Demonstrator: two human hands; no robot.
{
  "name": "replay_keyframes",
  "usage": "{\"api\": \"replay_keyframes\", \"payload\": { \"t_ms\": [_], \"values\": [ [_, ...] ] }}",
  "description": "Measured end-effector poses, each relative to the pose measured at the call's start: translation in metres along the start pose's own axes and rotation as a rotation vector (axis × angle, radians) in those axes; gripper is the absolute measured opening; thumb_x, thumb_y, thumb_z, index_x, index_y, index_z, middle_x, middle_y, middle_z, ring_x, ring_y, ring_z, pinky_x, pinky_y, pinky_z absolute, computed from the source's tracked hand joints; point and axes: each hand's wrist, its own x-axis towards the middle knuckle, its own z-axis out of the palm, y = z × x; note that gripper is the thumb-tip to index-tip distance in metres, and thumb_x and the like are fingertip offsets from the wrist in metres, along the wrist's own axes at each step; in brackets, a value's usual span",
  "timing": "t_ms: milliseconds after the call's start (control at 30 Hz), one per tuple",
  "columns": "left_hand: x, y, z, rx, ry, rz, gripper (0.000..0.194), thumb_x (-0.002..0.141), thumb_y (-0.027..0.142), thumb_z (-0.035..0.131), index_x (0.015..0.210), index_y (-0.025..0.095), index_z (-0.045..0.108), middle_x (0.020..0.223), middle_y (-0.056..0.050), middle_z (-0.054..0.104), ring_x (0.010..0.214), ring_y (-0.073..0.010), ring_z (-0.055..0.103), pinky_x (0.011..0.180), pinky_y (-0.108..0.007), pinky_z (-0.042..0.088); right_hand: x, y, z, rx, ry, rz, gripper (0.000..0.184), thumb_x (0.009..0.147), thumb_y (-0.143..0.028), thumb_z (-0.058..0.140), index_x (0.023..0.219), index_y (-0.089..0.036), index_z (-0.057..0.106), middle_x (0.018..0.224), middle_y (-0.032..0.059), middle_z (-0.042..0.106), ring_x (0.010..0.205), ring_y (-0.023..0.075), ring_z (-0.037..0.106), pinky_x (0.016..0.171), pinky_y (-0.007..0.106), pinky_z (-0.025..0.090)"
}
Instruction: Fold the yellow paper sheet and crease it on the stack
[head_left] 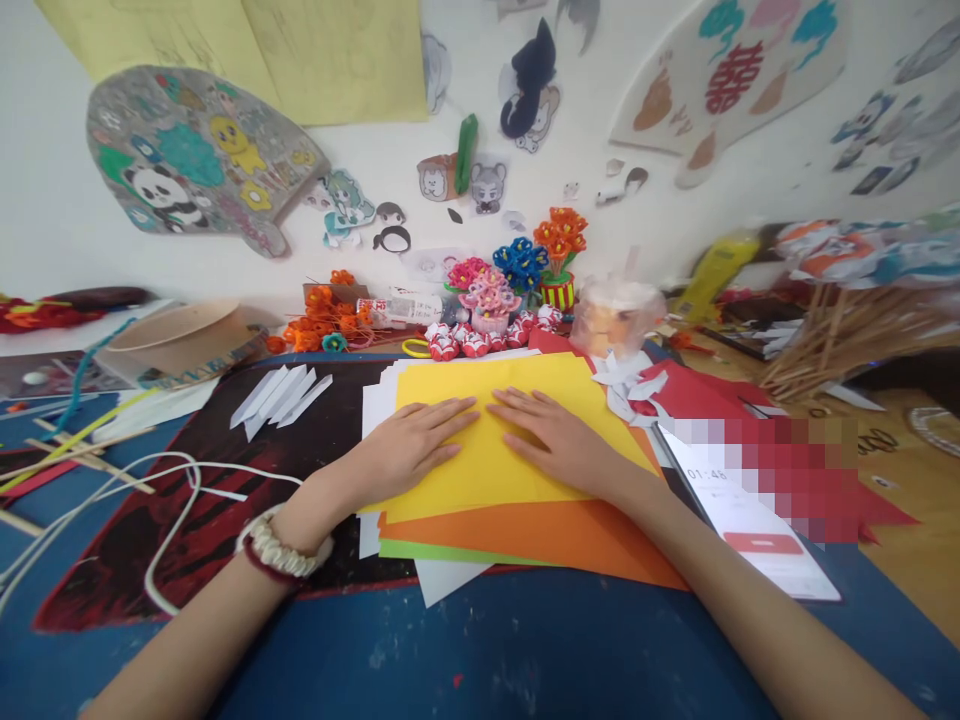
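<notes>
A yellow sheet of paper point(480, 485) lies on top of a loose stack, in front of me. Both hands rest flat on it. My left hand point(412, 440), with cream and dark red bands at the wrist, presses on its left half, fingers stretched out. On the right half lies my right hand point(547, 435), its fingers also extended and slightly apart. Neither hand grips anything. Beneath the yellow sheet stick out an orange sheet point(600, 540), a green sheet point(450, 550) and white paper point(450, 578).
Folded white paper strips point(277, 397) lie on a dark mat point(247, 530) at left, near a white cable point(176, 540). A lit phone point(795, 570) lies at right. Behind are craft flowers point(517, 265), a plastic cup point(615, 310) and a cardboard ring point(180, 335).
</notes>
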Motion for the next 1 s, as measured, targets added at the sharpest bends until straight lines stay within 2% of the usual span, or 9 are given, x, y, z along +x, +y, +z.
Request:
{"api": "replay_keyframes", "payload": {
  "t_ms": [1000],
  "values": [
    [-0.0010,-0.0041,-0.0020,0.020,-0.020,0.027,0.051,0.100,0.046,0.023,0.149,0.033,0.021,0.157,0.001,0.022,0.140,-0.0186,0.030,0.112,-0.037,0.025,-0.0012,0.0000,-0.0011,0.000,0.002,-0.011,0.048,0.097,-0.045,0.036,0.142,-0.029,0.042,0.151,0.0016,0.034,0.140,0.0206,0.029,0.116,0.048,0.023]
  ]
}}
